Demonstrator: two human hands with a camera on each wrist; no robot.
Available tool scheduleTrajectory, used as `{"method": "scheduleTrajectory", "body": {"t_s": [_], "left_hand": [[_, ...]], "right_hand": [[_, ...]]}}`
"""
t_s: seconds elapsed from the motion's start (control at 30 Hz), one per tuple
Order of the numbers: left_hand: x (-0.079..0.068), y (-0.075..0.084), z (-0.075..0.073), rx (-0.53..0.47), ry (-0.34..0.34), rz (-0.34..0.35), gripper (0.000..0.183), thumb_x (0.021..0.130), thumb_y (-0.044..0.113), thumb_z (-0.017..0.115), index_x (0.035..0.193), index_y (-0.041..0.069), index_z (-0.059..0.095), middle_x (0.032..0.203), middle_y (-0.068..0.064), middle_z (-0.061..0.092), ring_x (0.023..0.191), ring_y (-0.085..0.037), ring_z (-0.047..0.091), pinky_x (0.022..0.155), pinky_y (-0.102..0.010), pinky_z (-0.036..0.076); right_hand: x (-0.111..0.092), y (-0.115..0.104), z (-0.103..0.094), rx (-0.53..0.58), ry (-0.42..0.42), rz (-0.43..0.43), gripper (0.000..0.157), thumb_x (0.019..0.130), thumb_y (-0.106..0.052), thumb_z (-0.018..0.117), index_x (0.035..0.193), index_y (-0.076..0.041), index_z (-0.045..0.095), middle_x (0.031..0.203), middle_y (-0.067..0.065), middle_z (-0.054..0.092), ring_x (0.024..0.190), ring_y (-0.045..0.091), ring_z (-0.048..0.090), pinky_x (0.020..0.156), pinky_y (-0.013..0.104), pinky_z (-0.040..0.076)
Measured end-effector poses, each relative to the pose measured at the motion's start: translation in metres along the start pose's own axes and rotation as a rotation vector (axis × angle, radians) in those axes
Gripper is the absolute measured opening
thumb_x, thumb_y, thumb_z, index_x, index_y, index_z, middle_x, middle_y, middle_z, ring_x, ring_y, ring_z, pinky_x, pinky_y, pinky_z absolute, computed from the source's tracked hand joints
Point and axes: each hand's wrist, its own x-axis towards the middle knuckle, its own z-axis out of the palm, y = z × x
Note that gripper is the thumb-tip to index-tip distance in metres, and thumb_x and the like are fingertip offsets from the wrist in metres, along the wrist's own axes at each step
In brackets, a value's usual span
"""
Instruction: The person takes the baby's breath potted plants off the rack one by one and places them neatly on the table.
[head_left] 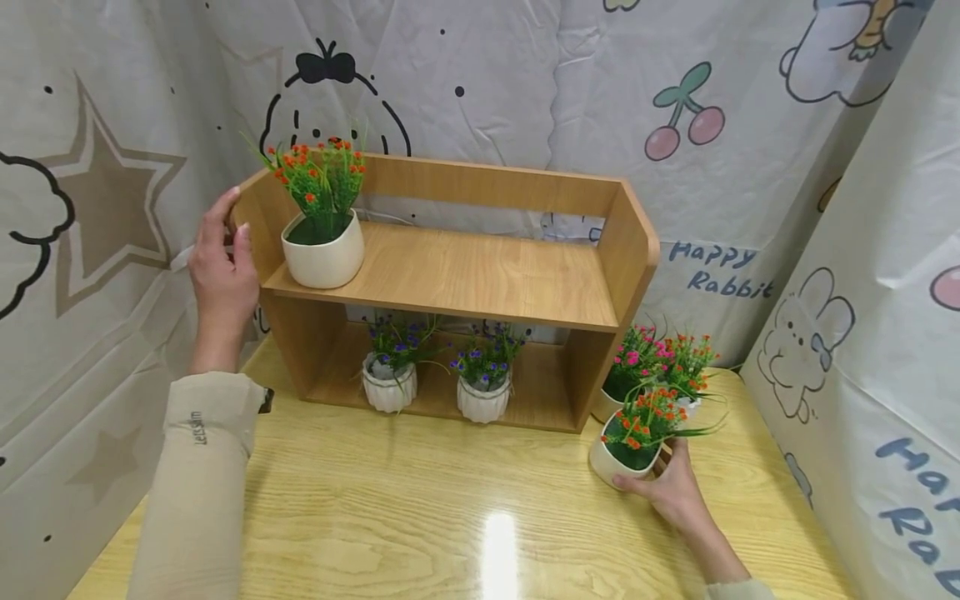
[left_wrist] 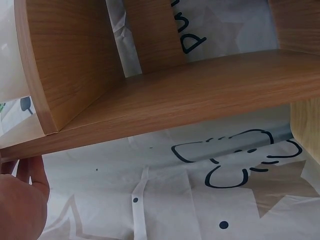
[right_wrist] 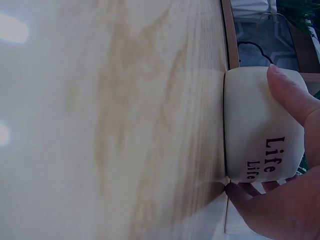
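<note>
In the head view my right hand [head_left: 678,492] grips a white pot with orange flowers [head_left: 630,457] on the table by the shelf's right end. The right wrist view shows its thumb on one side of the pot [right_wrist: 255,115], lettered "Life", and the fingers on the other; its base meets the tabletop. My left hand [head_left: 225,275] touches the outer left side of the wooden shelf [head_left: 480,275], fingertips right at the panel's edge. On the upper board, at the left, stands another white pot of orange flowers [head_left: 322,254].
Two ribbed white pots with purple flowers [head_left: 390,385] [head_left: 483,398] stand on the lower level. Behind the held pot are pink flowers [head_left: 633,358] and a red-orange flower plant [head_left: 686,367]. Printed cloth [head_left: 487,83] hangs around the wooden table [head_left: 390,500].
</note>
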Motion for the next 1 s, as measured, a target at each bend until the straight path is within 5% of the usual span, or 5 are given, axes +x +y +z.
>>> {"method": "scheduleTrajectory", "body": {"t_s": [0.37,0.53,0.73,0.9,1.0], "left_hand": [[-0.002,0.000,-0.002,0.026,-0.024,-0.026,0.043,0.110,0.023,0.047,0.153,0.030,0.050,0.156,-0.004,0.052,0.141,-0.025,0.050,0.119,-0.042,0.038],[-0.003,0.001,-0.001,0.020,-0.025,-0.022,0.043,0.110,0.023,0.047,0.153,0.028,0.050,0.156,-0.007,0.052,0.138,-0.028,0.051,0.119,-0.042,0.038],[-0.002,0.001,-0.002,0.020,-0.022,-0.019,0.043,0.110,0.022,0.047,0.153,0.028,0.050,0.156,-0.006,0.052,0.140,-0.027,0.050,0.120,-0.041,0.038],[-0.001,0.001,-0.002,0.030,-0.030,-0.031,0.043,0.111,0.024,0.046,0.153,0.031,0.049,0.156,-0.006,0.051,0.138,-0.028,0.052,0.117,-0.044,0.041],[0.000,0.001,-0.002,0.024,-0.027,-0.027,0.043,0.110,0.023,0.047,0.153,0.030,0.050,0.156,-0.006,0.052,0.137,-0.028,0.052,0.116,-0.045,0.041]], "right_hand": [[-0.007,-0.002,-0.007,-0.059,-0.028,0.037,0.127,0.073,-0.009,0.093,0.160,0.001,0.001,0.165,0.034,0.013,0.150,0.057,0.020,0.122,0.059,0.024],[-0.014,-0.014,-0.020,0.009,-0.001,0.046,0.130,0.077,-0.005,0.090,0.165,-0.012,-0.006,0.168,0.027,0.009,0.154,0.051,0.017,0.125,0.052,0.023],[-0.027,-0.033,-0.037,0.194,0.178,-0.121,0.129,0.076,0.016,0.081,0.167,-0.029,0.001,0.167,0.011,0.018,0.157,0.032,0.018,0.124,0.021,0.021],[-0.036,-0.060,-0.046,0.328,0.362,-0.323,0.125,0.067,0.033,0.073,0.165,-0.020,0.018,0.160,0.002,0.033,0.153,0.021,0.027,0.126,0.024,0.019],[-0.038,-0.081,-0.047,0.338,0.403,-0.499,0.120,0.062,0.037,0.071,0.162,-0.012,0.027,0.157,0.005,0.038,0.150,0.023,0.030,0.126,0.024,0.020]]}}
